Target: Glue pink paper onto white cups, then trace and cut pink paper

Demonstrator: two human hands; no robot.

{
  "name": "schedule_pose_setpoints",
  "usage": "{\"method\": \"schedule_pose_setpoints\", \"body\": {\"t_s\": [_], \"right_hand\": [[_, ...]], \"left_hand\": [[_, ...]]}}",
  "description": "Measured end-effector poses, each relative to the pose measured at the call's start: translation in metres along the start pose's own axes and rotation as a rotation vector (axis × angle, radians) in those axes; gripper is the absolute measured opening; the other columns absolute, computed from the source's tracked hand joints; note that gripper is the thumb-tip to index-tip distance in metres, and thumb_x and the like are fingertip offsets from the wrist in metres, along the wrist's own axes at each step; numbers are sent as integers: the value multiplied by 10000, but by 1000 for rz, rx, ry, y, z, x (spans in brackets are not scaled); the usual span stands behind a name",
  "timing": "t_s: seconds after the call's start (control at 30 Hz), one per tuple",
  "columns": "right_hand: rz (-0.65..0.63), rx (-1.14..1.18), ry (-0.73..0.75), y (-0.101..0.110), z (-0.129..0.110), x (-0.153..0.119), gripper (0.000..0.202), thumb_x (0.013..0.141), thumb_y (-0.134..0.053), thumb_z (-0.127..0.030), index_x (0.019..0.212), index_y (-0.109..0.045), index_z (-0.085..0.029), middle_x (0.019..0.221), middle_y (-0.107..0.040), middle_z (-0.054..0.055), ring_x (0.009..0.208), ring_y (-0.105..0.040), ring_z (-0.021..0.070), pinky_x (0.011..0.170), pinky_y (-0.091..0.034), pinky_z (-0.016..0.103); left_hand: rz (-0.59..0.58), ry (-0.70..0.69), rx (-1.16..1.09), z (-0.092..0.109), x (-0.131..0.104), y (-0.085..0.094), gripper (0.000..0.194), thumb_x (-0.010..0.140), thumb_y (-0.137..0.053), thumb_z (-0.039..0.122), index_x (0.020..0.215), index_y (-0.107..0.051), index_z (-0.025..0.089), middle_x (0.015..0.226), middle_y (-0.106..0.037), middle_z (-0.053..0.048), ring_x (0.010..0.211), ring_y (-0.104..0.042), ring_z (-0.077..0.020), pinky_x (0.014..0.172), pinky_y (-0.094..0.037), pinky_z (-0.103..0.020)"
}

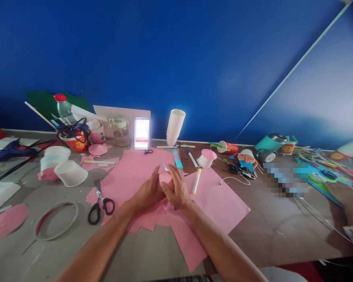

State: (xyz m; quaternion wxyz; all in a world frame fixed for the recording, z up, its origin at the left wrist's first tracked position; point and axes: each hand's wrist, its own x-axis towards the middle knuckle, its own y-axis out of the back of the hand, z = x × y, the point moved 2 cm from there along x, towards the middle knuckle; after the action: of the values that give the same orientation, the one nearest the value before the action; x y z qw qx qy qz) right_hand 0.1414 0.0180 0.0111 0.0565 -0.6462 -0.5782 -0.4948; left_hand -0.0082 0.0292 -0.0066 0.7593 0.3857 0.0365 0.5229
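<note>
marker (196, 181): on paper sheet (223, 197) | scissors (99, 192): left of marker | ring (40, 227): left of scissors

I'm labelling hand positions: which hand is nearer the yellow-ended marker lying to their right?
Right. The right hand is just left of the marker, apart from it; the left hand is farther left, on the right hand's other side.

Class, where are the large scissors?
In the head view, the scissors lie left of centre, between the ring and left hand, at the left edge of the pink paper.
</note>
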Motion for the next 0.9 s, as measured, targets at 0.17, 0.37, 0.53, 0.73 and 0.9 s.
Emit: {"method": "schedule_pose_setpoints", "body": {"t_s": [0.17,0.37,0.53,0.73,0.9], "right_hand": [[105,77,-144,6,10,-7,499,980,-424,-378,1447,-395,-203,1381,-523,169,1313,-470,319,1050,-422,569],[120,340,-322,-3,15,-12,466,1008,-363,-445,1408,-433,-218,1274,-588,132,1194,-557,277,1019,-454,487],[53,488,-414,-10,17,-15,489,976,-434,-489,1382,-450,-218,1217,-605,130,1126,-585,259,974,-483,456],[-49,540,-419,-8,10,-11,435,955,-488,-462,1314,-490,-216,1212,-606,118,1110,-581,237,944,-490,389],[-78,543,-478,-8,8,-10,441,891,-589,-439,1268,-537,-215,1185,-613,121,1018,-594,251,824,-510,373]], "left_hand": [[-13,277,-164,0,2,4,1008,775,-695,398,1535,-91,124,855,-673,-37,753,-635,-209,696,-528,-358],[175,357,-520,-9,6,8,875,732,-760,386,1463,-298,247,1071,-674,-71,990,-634,-261,884,-508,-449],[183,352,-850,-17,9,5,923,740,-787,405,1481,-262,239,1128,-677,-120,1023,-651,-283,874,-520,-434],[198,344,-957,-17,10,3,998,697,-833,373,1479,-232,221,1056,-699,-107,939,-676,-252,802,-538,-362],[151,314,-919,-14,9,5,920,727,-812,352,1461,-270,231,1107,-681,-111,995,-662,-257,839,-530,-367]]}}
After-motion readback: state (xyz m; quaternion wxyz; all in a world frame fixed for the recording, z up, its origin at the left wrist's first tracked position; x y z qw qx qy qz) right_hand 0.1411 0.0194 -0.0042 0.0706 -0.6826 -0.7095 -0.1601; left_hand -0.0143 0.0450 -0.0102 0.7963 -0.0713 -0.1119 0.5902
